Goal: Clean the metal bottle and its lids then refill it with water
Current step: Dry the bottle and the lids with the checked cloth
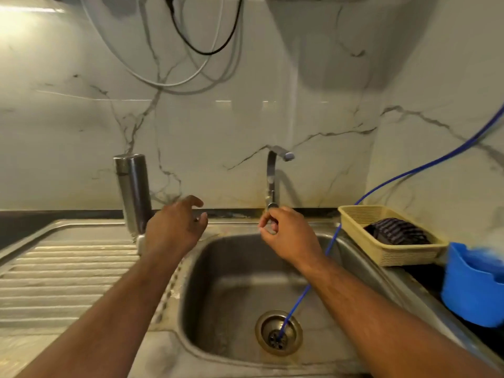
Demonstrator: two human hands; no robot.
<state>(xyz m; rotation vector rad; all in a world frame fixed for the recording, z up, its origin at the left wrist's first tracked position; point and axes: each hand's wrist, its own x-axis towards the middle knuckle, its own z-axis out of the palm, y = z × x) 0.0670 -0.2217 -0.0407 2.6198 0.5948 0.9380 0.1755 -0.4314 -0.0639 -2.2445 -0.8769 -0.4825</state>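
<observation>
Just beyond the left hand [174,227], which hovers loosely spread and empty, stands the tall cylindrical steel bottle [133,192], upright. Right hand [286,236] pinches the small knob [272,205] under the curved chrome tap [272,173], probably to start rinse water.

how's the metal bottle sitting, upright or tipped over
Upright: the metal bottle stands vertical on the drainboard, near the wall, just behind the left hand.

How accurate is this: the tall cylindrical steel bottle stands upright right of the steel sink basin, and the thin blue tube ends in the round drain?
One slip: the head view shows the tall cylindrical steel bottle upright left of the steel sink basin, not right. The thin blue tube does end in the round drain.
</observation>
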